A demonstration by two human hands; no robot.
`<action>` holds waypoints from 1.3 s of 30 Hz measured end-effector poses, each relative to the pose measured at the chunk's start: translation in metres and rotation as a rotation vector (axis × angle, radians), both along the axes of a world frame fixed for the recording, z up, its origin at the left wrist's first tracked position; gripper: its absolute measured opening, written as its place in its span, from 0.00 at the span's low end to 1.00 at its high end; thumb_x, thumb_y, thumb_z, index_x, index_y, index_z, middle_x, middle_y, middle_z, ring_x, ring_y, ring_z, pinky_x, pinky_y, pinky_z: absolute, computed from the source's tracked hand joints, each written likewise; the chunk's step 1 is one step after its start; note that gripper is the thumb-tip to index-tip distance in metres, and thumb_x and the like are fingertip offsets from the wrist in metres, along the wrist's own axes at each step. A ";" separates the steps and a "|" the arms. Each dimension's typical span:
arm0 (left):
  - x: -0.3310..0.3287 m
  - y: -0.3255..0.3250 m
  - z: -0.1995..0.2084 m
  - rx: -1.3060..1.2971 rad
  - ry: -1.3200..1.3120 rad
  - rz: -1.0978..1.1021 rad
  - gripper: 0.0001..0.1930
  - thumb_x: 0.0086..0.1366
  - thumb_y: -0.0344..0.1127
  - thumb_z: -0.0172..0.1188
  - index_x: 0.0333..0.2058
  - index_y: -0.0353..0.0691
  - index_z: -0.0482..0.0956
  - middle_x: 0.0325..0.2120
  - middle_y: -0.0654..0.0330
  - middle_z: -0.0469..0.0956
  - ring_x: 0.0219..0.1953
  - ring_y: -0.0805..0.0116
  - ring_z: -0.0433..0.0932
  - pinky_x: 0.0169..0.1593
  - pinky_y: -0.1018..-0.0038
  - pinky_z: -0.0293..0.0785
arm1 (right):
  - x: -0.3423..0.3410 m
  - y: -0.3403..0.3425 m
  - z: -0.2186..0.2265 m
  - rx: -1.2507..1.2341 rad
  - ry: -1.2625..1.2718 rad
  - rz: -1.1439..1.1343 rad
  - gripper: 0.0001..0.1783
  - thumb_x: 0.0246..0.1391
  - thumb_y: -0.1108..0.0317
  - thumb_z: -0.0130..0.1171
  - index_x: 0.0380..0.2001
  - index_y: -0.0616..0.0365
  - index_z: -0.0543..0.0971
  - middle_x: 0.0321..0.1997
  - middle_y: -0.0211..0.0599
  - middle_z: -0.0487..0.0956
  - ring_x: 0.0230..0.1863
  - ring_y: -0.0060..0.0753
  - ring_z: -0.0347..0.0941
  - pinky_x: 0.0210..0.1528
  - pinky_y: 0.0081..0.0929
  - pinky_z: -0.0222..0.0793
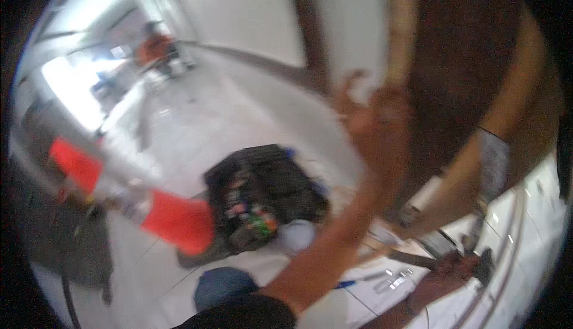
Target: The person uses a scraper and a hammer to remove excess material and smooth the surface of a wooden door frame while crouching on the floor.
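Note:
My left hand (382, 117) is raised against the light wooden edge (401, 30) of a tall brown panel (459, 36). Its fingers are blurred but stand apart, and no object shows in them. Low on the right, my right hand (449, 274) is closed round a dark-handled tool (412, 260) that looks like a hammer; the fingers cover its middle. Just above that hand, a metal fitting (474, 233) sits by the panel's lower edge. A blue-handled tool (347, 284) and some small metal pieces (399, 279) lie on the white tiles between my arms.
A black tool bag (271, 188) full of mixed items stands left of my left forearm, with a white round object (296, 235) beside it. An orange and white traffic cone (179, 221) lies on its side at left. Far back is a person in orange (155, 48).

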State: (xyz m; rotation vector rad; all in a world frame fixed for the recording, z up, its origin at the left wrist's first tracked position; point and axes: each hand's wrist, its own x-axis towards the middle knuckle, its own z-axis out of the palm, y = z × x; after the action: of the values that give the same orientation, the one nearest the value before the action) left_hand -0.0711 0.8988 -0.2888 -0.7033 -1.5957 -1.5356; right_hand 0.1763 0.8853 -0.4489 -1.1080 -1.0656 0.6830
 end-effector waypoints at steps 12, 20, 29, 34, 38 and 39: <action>0.005 -0.010 0.013 -0.068 -0.143 -0.102 0.09 0.50 0.29 0.63 0.32 0.38 0.78 0.55 0.55 0.63 0.62 0.49 0.57 0.58 0.53 0.56 | -0.046 -0.030 0.092 0.034 0.326 0.220 0.24 0.61 0.50 0.45 0.48 0.60 0.61 0.43 0.50 0.74 0.24 0.22 0.67 0.15 0.12 0.50; 0.012 -0.008 0.013 -0.054 -0.126 -0.089 0.12 0.51 0.30 0.65 0.36 0.39 0.76 0.56 0.54 0.64 0.64 0.47 0.56 0.60 0.52 0.54 | -0.041 -0.023 0.080 0.039 0.306 0.202 0.21 0.62 0.53 0.43 0.47 0.60 0.61 0.42 0.53 0.76 0.14 0.14 0.52 0.13 0.12 0.46; 0.006 -0.016 0.009 -0.036 -0.119 -0.084 0.08 0.50 0.32 0.67 0.29 0.41 0.78 0.57 0.55 0.63 0.64 0.48 0.55 0.61 0.52 0.52 | -0.040 -0.024 0.077 0.016 0.262 0.198 0.24 0.62 0.47 0.41 0.47 0.57 0.62 0.41 0.54 0.76 0.14 0.14 0.52 0.13 0.11 0.47; 0.002 -0.009 0.006 -0.036 -0.121 -0.077 0.07 0.51 0.30 0.65 0.30 0.42 0.77 0.57 0.55 0.63 0.64 0.47 0.55 0.61 0.52 0.52 | -0.043 -0.025 0.078 0.027 0.300 0.214 0.26 0.61 0.42 0.41 0.46 0.55 0.63 0.41 0.55 0.76 0.14 0.15 0.53 0.14 0.11 0.47; 0.009 -0.008 0.010 -0.078 -0.075 -0.081 0.08 0.51 0.30 0.64 0.32 0.42 0.77 0.57 0.55 0.63 0.64 0.47 0.55 0.61 0.52 0.52 | -0.037 -0.016 0.068 0.045 0.325 0.181 0.26 0.61 0.43 0.42 0.46 0.55 0.63 0.41 0.56 0.76 0.14 0.15 0.53 0.14 0.11 0.48; 0.010 -0.008 0.011 -0.074 -0.082 -0.091 0.09 0.51 0.30 0.64 0.33 0.42 0.77 0.57 0.55 0.63 0.64 0.47 0.55 0.61 0.52 0.52 | -0.032 -0.012 0.060 0.047 0.282 0.193 0.26 0.61 0.43 0.42 0.46 0.56 0.63 0.41 0.56 0.76 0.14 0.16 0.54 0.14 0.11 0.48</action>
State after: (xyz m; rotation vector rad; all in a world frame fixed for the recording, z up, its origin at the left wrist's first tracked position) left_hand -0.0609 0.8910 -0.2774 -0.7719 -1.7094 -1.5961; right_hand 0.1446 0.8735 -0.3891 -0.8452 -0.9460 0.9336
